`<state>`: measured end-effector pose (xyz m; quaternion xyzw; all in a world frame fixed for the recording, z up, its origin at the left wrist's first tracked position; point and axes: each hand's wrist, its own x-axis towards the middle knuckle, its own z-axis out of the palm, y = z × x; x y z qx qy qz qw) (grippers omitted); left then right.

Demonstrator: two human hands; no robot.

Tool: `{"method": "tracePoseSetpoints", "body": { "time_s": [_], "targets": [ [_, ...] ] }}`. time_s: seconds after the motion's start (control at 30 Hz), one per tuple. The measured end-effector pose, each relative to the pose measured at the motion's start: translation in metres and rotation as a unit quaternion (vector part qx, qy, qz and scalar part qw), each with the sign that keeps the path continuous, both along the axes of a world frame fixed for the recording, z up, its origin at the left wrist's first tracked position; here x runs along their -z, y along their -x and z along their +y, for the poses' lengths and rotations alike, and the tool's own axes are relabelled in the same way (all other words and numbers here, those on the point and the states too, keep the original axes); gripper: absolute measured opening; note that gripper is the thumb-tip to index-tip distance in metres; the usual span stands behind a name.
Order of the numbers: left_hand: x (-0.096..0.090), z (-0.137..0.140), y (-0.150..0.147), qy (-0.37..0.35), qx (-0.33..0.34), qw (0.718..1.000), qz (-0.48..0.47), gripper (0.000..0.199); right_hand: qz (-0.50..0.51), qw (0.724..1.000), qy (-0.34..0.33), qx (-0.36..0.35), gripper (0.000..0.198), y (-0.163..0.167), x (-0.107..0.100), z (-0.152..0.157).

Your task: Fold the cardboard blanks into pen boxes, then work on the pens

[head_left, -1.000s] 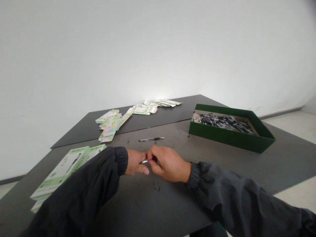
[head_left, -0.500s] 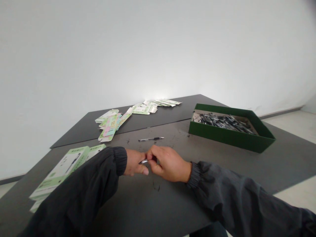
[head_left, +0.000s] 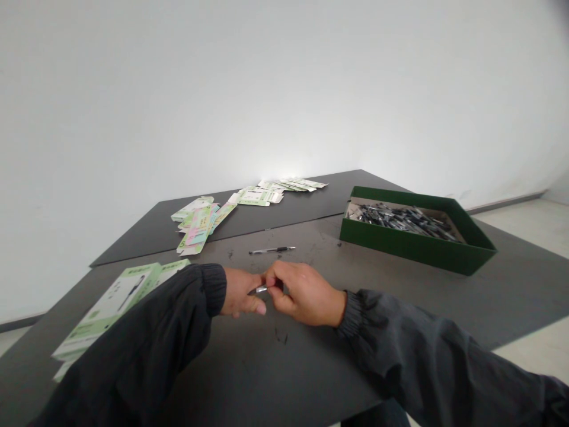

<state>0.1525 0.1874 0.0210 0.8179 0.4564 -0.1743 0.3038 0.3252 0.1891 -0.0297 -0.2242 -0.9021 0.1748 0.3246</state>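
Between my hands is a pen point(head_left: 261, 289), of which only a short clear and silvery stretch shows. My right hand point(head_left: 304, 295) pinches one end of it with thumb and fingertips. My left hand point(head_left: 241, 292) curls round the other end, its thumb held out a little below the pen and its fingertips partly hidden. The two hands meet at the index fingers, low over the dark table point(head_left: 284, 367). Just beyond them lies another pen point(head_left: 272, 250), clear-barrelled with a black grip.
At the right stands a green box point(head_left: 413, 246) heaped with many pens point(head_left: 400, 220). White and green pen cartons point(head_left: 109, 305) lie stacked by my left sleeve. Flattened cartons point(head_left: 260, 196) and colourful card pieces point(head_left: 200, 225) are spread further back, near the wall.
Both hands keep their hold on the pen with almost no movement. My left hand has shifted very slightly left. The loose pen and the boxes have not moved.
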Motion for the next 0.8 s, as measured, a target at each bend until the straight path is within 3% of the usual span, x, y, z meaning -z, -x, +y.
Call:
{"method": "tracePoseSetpoints", "body": {
  "time_s": [0.33, 0.6, 0.8],
  "targets": [
    [0.006, 0.002, 0.004, 0.045, -0.043, 0.998, -0.005, 0.037, 0.001, 1.0, -0.004, -0.001, 0.011, -0.002, 0.002, 0.004],
    [0.012, 0.001, 0.008, 0.109, -0.093, 0.988, -0.054, 0.056, 0.003, 1.0, -0.005, -0.008, 0.01, -0.005, 0.002, 0.005],
    [0.014, 0.002, 0.007, 0.126, -0.11, 0.985, -0.037, 0.058, 0.015, 1.0, 0.022, -0.005, 0.018, -0.007, -0.002, 0.003]
  ]
}}
